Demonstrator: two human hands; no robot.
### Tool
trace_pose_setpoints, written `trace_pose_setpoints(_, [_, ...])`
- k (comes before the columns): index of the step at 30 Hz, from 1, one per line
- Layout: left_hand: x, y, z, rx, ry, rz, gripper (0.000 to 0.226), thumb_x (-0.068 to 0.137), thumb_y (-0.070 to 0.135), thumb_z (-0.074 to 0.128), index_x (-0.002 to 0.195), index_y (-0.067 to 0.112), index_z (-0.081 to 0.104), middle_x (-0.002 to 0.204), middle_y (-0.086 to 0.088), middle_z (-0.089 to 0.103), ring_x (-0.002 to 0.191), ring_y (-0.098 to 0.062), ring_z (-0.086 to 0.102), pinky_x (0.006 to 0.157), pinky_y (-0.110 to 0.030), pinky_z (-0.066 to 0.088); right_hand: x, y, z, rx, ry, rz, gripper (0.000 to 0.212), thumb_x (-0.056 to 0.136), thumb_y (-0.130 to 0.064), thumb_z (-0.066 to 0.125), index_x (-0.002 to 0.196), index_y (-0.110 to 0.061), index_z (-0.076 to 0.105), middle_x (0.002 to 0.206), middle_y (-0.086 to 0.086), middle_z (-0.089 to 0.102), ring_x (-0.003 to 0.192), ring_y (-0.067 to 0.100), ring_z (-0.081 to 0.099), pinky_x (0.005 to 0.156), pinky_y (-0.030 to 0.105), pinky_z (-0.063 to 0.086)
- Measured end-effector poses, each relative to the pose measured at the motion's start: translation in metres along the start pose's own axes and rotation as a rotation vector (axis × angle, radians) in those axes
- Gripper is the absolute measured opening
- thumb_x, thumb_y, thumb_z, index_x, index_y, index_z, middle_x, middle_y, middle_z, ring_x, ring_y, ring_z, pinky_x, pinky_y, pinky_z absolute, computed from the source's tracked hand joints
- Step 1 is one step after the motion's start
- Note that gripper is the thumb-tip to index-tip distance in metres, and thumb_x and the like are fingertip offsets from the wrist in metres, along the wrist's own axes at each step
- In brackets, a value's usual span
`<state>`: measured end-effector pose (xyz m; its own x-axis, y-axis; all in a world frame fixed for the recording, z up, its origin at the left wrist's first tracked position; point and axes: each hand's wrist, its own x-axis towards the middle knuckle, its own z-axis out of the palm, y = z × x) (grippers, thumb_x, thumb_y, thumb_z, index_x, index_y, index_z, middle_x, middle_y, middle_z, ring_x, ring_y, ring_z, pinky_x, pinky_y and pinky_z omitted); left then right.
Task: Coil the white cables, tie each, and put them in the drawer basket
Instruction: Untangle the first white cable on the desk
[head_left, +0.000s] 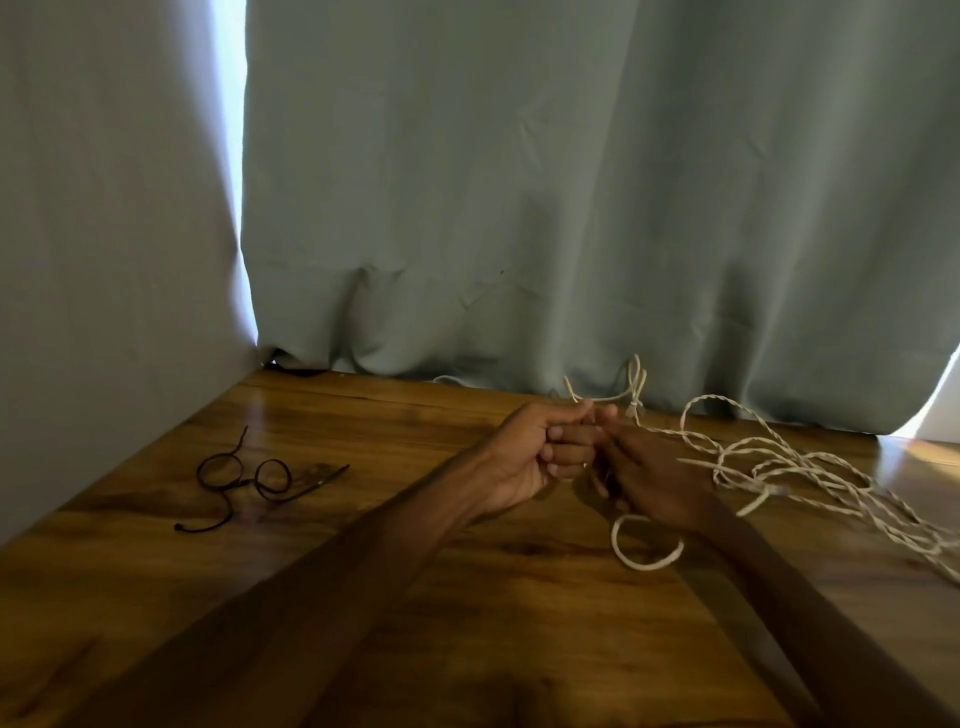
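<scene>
A twisted white cable (789, 462) lies in loose tangled loops on the wooden table (363, 545), spreading toward the right edge. My left hand (530, 457) and my right hand (654, 478) meet at the middle of the table, fingers curled, both pinching the cable near one end. A short stretch with a small knot or connector (635, 402) sticks up just beyond the fingertips. One loop of the cable (647, 564) hangs out under my right wrist. No drawer basket is in view.
A thin black cord or wire (244, 480) bent into two rings lies on the table to the left. Grey-green curtains (571, 208) hang right behind the table's far edge, with bright gaps at left and far right.
</scene>
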<state>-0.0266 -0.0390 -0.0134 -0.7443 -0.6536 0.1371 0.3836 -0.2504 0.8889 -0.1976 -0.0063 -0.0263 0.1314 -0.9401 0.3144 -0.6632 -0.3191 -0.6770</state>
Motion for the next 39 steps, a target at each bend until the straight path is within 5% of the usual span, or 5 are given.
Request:
trace_pose_setpoints(8, [0.005, -0.002, -0.01, -0.107, 0.105, 0.09, 0.038, 0.102, -0.001, 0.035, 0.101, 0.001, 0.074, 0.09, -0.007, 0.066, 0.063, -0.006, 0.061, 0.057, -0.018, 0.052, -0.003, -0.006, 0.024, -0.318, -0.205, -0.153, 0.012, 0.1, -0.016, 0.056, 0.098, -0.023, 0.066, 0.09, -0.006, 0.069, 0.079, 0.008, 0.066, 0.072, 0.033, 0.056])
trace_pose_setpoints(19, [0.009, -0.005, -0.022, 0.098, 0.382, 0.282, 0.022, 0.098, -0.016, 0.028, 0.104, -0.008, 0.048, 0.137, -0.027, 0.061, 0.117, -0.038, 0.068, 0.106, -0.043, 0.052, -0.011, -0.036, 0.015, -0.038, -0.267, -0.038, 0.032, 0.1, -0.035, 0.061, 0.084, -0.014, 0.078, 0.06, 0.002, 0.066, 0.044, 0.008, 0.048, 0.044, 0.014, 0.033])
trace_pose_setpoints(28, [0.007, -0.007, -0.03, 0.602, 0.6, 0.402, 0.059, 0.102, -0.005, 0.03, 0.157, 0.004, 0.008, 0.111, -0.007, 0.071, 0.078, -0.017, 0.074, 0.065, -0.018, 0.056, -0.012, -0.042, 0.001, 0.44, -0.287, 0.122, 0.011, 0.094, -0.003, 0.063, 0.088, -0.008, 0.07, 0.078, 0.008, 0.075, 0.068, 0.017, 0.066, 0.068, 0.026, 0.053])
trace_pose_setpoints(33, [0.005, -0.008, -0.04, 0.731, 0.645, 0.267, 0.05, 0.101, 0.015, 0.039, 0.15, 0.011, 0.029, 0.121, -0.01, 0.069, 0.108, -0.021, 0.068, 0.095, -0.038, 0.055, -0.011, -0.043, -0.001, 0.64, -0.281, 0.056, 0.019, 0.096, -0.001, 0.054, 0.105, 0.002, 0.07, 0.096, 0.027, 0.075, 0.098, 0.039, 0.071, 0.096, 0.042, 0.055])
trace_pose_setpoints(39, [0.011, -0.013, -0.036, 0.702, 0.374, 0.172, 0.02, 0.104, 0.029, 0.052, 0.103, 0.02, 0.069, 0.064, 0.009, 0.054, 0.054, -0.006, 0.047, 0.046, -0.024, 0.037, -0.006, -0.037, -0.024, 0.754, -0.082, 0.08, 0.023, 0.09, -0.006, 0.054, 0.089, 0.005, 0.075, 0.048, 0.003, 0.031, 0.038, 0.015, 0.032, 0.05, 0.029, 0.043])
